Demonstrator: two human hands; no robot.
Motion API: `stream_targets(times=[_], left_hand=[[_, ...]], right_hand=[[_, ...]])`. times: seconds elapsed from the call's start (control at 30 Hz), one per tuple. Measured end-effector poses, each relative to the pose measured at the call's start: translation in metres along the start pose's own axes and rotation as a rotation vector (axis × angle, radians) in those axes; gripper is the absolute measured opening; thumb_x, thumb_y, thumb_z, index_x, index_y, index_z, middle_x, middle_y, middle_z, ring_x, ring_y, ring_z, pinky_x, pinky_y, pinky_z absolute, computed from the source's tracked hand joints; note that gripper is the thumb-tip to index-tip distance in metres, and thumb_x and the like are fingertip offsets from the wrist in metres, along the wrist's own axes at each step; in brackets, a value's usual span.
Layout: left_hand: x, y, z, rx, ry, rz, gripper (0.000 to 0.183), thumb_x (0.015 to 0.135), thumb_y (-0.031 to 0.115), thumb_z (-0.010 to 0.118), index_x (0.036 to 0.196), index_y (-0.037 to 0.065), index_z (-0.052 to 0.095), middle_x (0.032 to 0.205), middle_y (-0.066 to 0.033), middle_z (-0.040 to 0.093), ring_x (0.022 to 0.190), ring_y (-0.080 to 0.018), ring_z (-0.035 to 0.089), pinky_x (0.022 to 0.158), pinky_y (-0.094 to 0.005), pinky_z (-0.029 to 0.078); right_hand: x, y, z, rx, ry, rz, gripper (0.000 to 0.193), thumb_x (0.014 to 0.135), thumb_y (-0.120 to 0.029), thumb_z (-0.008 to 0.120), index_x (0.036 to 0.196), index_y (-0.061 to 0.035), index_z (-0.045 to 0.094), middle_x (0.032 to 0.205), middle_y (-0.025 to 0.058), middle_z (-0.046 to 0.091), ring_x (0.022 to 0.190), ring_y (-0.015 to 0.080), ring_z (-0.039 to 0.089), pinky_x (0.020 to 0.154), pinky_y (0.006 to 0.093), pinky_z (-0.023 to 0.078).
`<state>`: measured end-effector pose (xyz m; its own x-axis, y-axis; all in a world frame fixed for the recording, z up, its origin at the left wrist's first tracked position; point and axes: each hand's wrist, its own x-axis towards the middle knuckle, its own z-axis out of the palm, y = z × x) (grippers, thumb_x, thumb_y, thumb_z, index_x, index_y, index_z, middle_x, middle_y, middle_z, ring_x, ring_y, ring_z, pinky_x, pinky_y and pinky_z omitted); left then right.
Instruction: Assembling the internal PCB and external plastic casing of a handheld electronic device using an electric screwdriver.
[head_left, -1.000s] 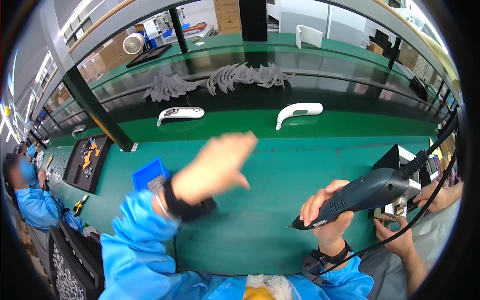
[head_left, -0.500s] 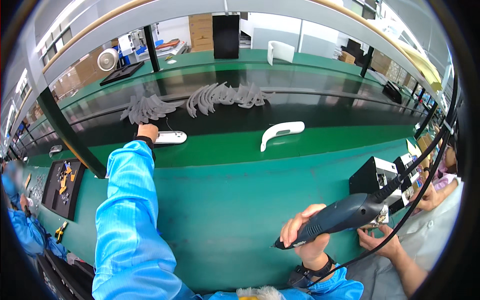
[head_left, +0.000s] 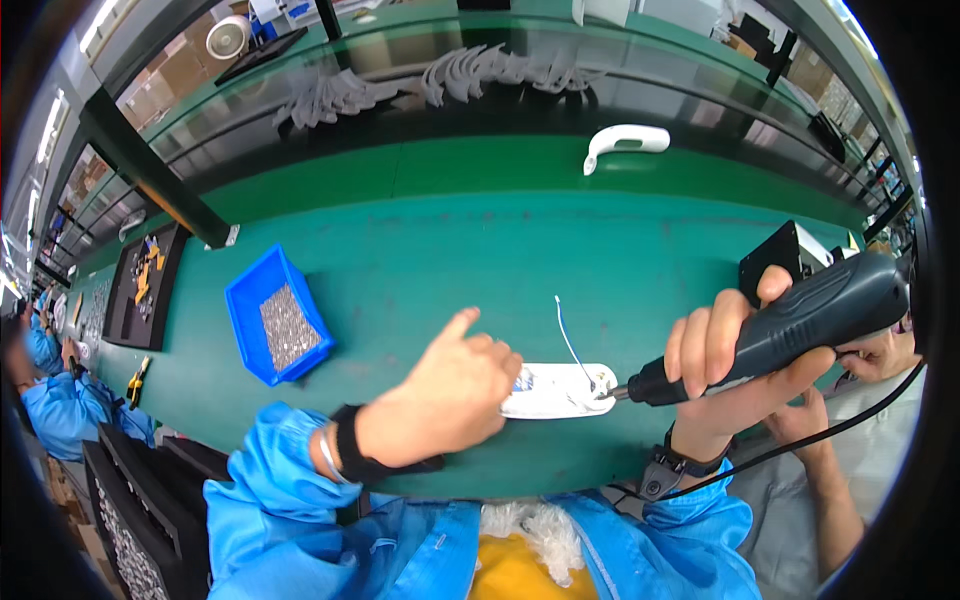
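A white elongated plastic housing [head_left: 548, 401] lies low over the green bench in front of me. My left hand [head_left: 447, 385] grips its left end, with the index finger pointing outward. From its right end rises a thin blue-and-white wire [head_left: 568, 336]. My right hand [head_left: 722, 345] is wrapped round a dark electric screwdriver [head_left: 835, 310], held almost level. The bit meets the housing's right end by the foot of the wire; any screw there is too small to make out.
Left of my hands stands a blue bin [head_left: 246, 335] of small metal pieces. Beyond are a black tray [head_left: 118, 327] and yellow-black pliers [head_left: 138, 380]. A white curved part [head_left: 645, 137] and translucent curved pieces [head_left: 462, 76] lie farther back. At right are a black device [head_left: 775, 262] and a co-worker's hands [head_left: 803, 420].
My left hand has come back from the far strip, bringing the white housing near me. The screwdriver has moved right and its bit now touches the housing. The view has tipped down; the blue bin shows.
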<state>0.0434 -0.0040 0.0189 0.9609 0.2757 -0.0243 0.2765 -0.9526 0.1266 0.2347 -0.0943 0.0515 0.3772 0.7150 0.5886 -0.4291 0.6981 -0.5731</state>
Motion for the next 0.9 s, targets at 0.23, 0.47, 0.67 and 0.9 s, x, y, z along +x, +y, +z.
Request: stream_targets(times=[0.23, 0.47, 0.67, 0.9], left_hand=[[-0.042, -0.003, 0.008, -0.164, 0.33, -0.201, 0.066, 0.055, 0.021, 0.073, 0.112, 0.0, 0.048, 0.112, -0.0139, 0.051, 0.101, -0.0272, 0.048, 0.093, -0.0451, 0.032], [-0.141, -0.126, 0.02, 0.374, 0.4, -0.928, 0.01, 0.068, 0.009, 0.062, 0.077, 0.004, 0.06, 0.075, -0.0098, 0.058, 0.072, -0.0276, 0.055, 0.064, -0.0368, 0.038], [-0.143, -0.13, 0.041, 0.277, 0.311, -0.89, 0.01, 0.069, 0.013, 0.063, 0.073, 0.005, 0.063, 0.072, -0.0088, 0.059, 0.073, -0.0269, 0.055, 0.069, -0.0359, 0.036], [-0.14, -0.126, 0.032, 0.357, 0.448, -0.914, 0.007, 0.071, 0.01, 0.06, 0.072, 0.005, 0.064, 0.074, -0.0086, 0.06, 0.071, -0.0272, 0.056, 0.072, -0.0351, 0.037]], right_hand=[[-0.015, 0.033, 0.016, -0.109, -0.087, 0.044, 0.068, 0.078, -0.065, 0.037, 0.111, -0.0057, 0.034, 0.054, 0.0036, 0.045, 0.038, 0.0134, 0.044, 0.042, 0.0271, 0.04], [-0.024, 0.057, 0.022, -0.159, 0.015, 0.231, 0.074, 0.065, -0.059, 0.063, 0.104, -0.0006, 0.039, 0.057, 0.0078, 0.051, 0.045, 0.0149, 0.05, 0.043, 0.0247, 0.044], [-0.022, 0.065, 0.018, -0.213, 0.042, 0.229, 0.074, 0.064, -0.06, 0.062, 0.102, -0.001, 0.04, 0.054, 0.0072, 0.05, 0.043, 0.0141, 0.049, 0.042, 0.0237, 0.043], [-0.021, 0.066, 0.014, -0.231, 0.035, 0.252, 0.075, 0.064, -0.061, 0.062, 0.102, -0.0003, 0.04, 0.054, 0.0076, 0.05, 0.043, 0.014, 0.049, 0.042, 0.0235, 0.043]])
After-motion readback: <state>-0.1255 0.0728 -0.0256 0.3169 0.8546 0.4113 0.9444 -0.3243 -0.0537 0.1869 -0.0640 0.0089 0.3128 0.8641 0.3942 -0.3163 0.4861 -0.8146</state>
